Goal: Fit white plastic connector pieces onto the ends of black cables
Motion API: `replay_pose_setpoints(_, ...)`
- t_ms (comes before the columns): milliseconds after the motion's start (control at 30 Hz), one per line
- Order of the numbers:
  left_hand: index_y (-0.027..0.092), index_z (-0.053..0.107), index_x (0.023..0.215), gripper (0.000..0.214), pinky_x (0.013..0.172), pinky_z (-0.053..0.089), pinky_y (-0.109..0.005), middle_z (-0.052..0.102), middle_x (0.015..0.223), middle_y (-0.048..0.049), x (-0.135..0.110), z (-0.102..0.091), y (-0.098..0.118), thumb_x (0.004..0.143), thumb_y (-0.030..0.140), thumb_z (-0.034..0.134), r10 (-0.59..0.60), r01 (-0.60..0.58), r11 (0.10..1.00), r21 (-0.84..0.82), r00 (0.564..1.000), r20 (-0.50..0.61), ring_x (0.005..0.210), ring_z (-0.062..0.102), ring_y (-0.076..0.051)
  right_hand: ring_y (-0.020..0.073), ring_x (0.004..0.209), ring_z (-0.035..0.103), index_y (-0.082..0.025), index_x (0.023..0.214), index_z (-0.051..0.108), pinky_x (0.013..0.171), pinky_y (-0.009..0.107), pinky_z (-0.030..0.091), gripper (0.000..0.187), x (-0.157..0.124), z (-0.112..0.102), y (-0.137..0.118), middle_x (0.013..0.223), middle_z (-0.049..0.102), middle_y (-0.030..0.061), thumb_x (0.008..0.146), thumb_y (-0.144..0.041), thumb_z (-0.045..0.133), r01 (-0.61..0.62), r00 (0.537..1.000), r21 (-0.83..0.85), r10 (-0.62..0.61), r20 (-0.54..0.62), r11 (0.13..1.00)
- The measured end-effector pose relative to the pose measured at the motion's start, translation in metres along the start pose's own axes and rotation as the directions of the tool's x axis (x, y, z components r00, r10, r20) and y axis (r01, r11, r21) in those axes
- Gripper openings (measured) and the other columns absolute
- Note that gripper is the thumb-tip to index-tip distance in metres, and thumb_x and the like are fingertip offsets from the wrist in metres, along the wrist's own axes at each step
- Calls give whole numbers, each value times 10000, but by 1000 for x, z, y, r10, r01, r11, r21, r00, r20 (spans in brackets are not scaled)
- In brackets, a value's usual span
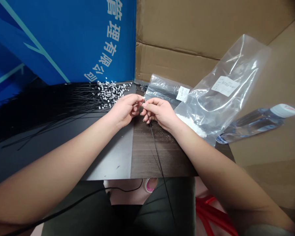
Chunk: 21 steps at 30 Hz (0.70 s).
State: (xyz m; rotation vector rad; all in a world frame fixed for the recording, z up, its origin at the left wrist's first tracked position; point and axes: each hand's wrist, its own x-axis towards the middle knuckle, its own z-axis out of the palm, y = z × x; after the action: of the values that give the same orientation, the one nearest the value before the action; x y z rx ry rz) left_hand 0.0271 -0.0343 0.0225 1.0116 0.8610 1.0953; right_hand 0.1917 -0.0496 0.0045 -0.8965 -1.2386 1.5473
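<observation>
Both hands meet above the middle of the table. My right hand (159, 113) pinches a thin black wire (159, 160) near its upper end; the rest of it hangs down past the table edge towards my lap. My left hand (127, 108) is closed at the fingertips on a small white connector (144, 98) at the wire's end, mostly covered by the fingers. Whether the connector is fully seated on the wire cannot be seen. Left of my hands lies a large pile of black wires (71, 98), many tipped with white connectors (110, 91).
A clear plastic bag (218, 101) with small white pieces (191, 126) lies right of my hands. Behind them is another labelled bag (162, 87). A water bottle (258, 123) lies tilted at the right. Cardboard (177, 26) and a blue panel (64, 39) stand behind.
</observation>
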Motion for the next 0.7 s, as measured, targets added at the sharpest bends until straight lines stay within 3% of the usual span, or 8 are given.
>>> replay_pose_setpoints(400,173,600,695,125,440,258,-233,449,546,44,-1,1,-1,691,228,713,22,-22,1000,19,1000,-9,458,375,-72,143,522,691,-183,872,655,456,241,540,284,0,1,1,703,749,12,803,-367,860,4,1000,14,-4,4,1000)
replay_pose_setpoints(700,168,665,722,67,459,244,-231,521,586,28,-2,1,-1,692,197,718,124,-115,986,123,990,-72,493,380,-71,127,505,665,-191,847,643,447,233,521,226,-1,3,-2,679,734,5,816,-341,809,-4,1000,-24,4,-13,1000)
